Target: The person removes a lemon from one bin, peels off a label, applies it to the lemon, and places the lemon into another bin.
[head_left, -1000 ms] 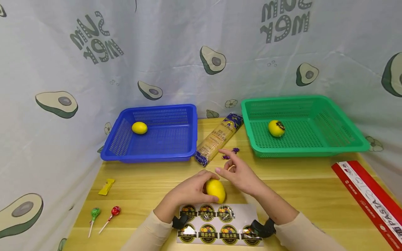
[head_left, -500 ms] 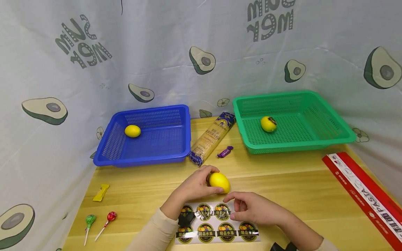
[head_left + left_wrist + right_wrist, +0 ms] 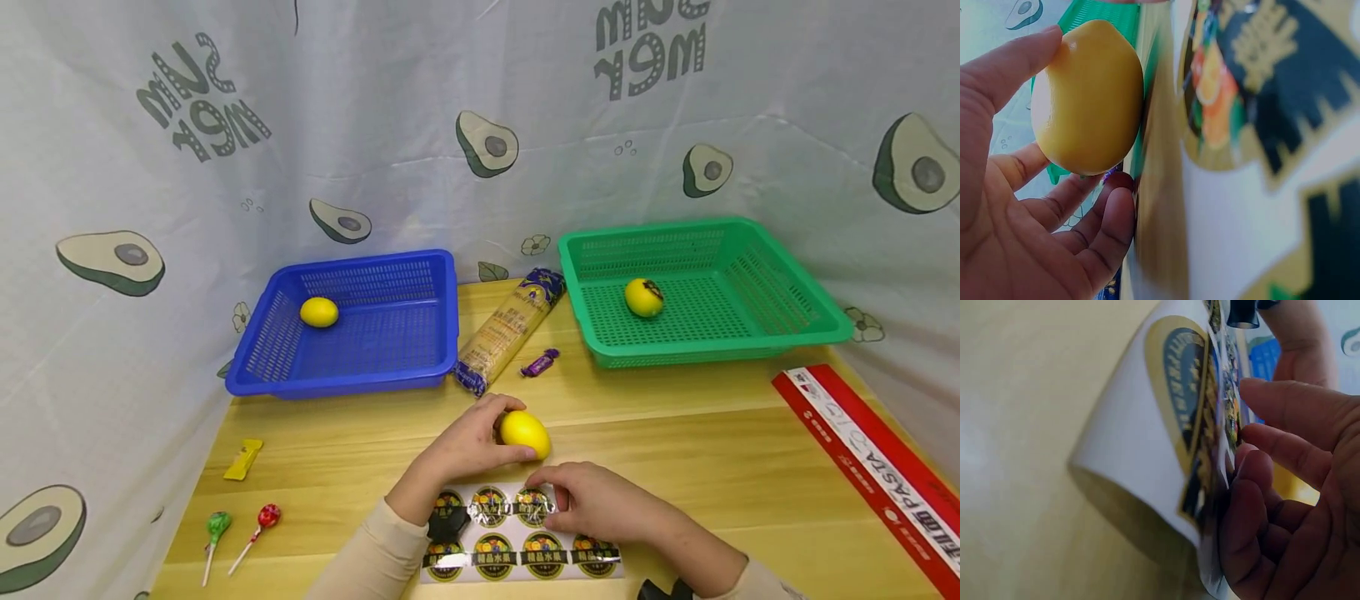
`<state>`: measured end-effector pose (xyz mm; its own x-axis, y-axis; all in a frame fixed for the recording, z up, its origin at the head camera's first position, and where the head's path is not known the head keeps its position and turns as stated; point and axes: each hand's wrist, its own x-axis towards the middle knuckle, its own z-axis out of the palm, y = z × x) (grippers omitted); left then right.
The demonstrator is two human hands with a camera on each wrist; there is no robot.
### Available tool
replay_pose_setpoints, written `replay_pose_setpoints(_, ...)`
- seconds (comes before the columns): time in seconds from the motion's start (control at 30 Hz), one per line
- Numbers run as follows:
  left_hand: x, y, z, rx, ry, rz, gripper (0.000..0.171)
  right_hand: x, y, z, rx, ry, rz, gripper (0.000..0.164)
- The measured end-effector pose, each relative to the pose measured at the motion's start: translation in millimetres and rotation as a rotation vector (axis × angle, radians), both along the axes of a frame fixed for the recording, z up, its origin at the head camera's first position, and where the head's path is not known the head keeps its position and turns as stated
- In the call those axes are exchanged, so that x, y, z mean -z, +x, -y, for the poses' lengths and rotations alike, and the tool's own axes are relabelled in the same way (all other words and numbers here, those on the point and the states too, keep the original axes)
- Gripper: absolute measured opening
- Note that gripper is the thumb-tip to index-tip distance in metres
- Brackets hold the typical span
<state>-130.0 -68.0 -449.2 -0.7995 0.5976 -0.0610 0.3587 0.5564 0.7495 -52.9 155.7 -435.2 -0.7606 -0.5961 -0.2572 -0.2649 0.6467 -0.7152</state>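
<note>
My left hand (image 3: 468,442) holds a lemon (image 3: 527,434) by its left side, just beyond a sheet of round stickers (image 3: 517,537). In the left wrist view the thumb lies on the lemon (image 3: 1091,100) from one side and the fingers curve beneath it. My right hand (image 3: 603,502) is over the upper right part of the sheet. There its thumb and index fingertips touch the face of the sheet around a sticker, a small gap between them. In the right wrist view the sheet (image 3: 1122,419) bends up at one side, and the other fingers curl at its edge.
Behind stand a blue basket (image 3: 360,383) with a yellow fruit and a green basket (image 3: 720,346) with a persimmon. Between them lie a spaghetti pack (image 3: 506,329) and a purple candy (image 3: 540,363). Lollipops (image 3: 218,525) and a yellow sweet (image 3: 243,460) lie left, a red pasta box (image 3: 862,467) right.
My right hand has moved from beside the lemon down to the sticker sheet, then slightly left along it. My left hand keeps holding the lemon, now a little farther from the sheet.
</note>
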Motion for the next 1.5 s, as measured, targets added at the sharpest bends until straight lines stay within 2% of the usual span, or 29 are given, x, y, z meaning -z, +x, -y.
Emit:
replay_pose_setpoints(0.13,-3.1,-1.5,2,-0.007,0.013,0.022,0.067,-1.1,-2.1,1,-0.019,0.039,-0.061,0.034)
replay_pose_setpoints(0.27,-10.5,2.5,8,-0.046,0.011,0.035,0.070,-1.1,-2.8,1,-0.019,0.037,-0.049,0.037)
replay_pose_setpoints(0.37,-19.8,9.3,12,-0.067,-0.018,-0.041,0.059,-0.6,-3.1,0,-0.006,0.036,-0.047,0.040)
replay_pose_setpoints(0.43,-27.3,16.2,15,-0.042,-0.049,-0.097,0.044,-0.5,-3.5,-1,0.003,0.043,-0.058,0.040)
replay_pose_setpoints(0.47,-30.9,20.2,16,-0.014,-0.064,-0.098,0.037,-0.5,-3.7,-1,0.007,0.048,-0.063,0.040)
replay_pose_setpoints(0.53,-35.7,28.5,17,0.058,-0.103,-0.072,0.026,-1.1,-4.0,-1,0.016,0.058,-0.075,0.039)
replay_pose_setpoints(0.6,-36.9,37.1,16,0.129,-0.136,-0.001,0.022,-1.9,-3.9,-1,0.027,0.068,-0.090,0.039)
replay_pose_setpoints(0.67,-34.3,44.5,13,0.171,-0.172,0.065,0.024,-2.5,-3.2,-1,0.043,0.074,-0.098,0.039)
replay_pose_setpoints(0.77,-27.0,52.1,10,0.186,-0.220,0.099,0.032,-2.6,-1.6,-2,0.057,0.083,-0.104,0.039)
replay_pose_setpoints(0.93,-15.0,56.5,8,0.173,-0.283,0.107,0.039,0.1,-0.3,-4,0.047,0.061,-0.098,0.034)
replay_pose_setpoints(1.07,-10.0,55.5,9,0.174,-0.287,0.088,0.041,2.7,-1.6,-5,0.055,0.005,-0.064,0.030)
replay_pose_setpoints(1.3,-8.5,53.4,9,0.174,-0.282,0.060,0.043,2.5,-3.0,1,0.092,-0.023,-0.050,0.009)
replay_pose_setpoints(1.5,-8.3,55.0,10,0.170,-0.290,0.057,0.042,1.7,-1.5,3,0.100,-0.059,-0.031,0.013)
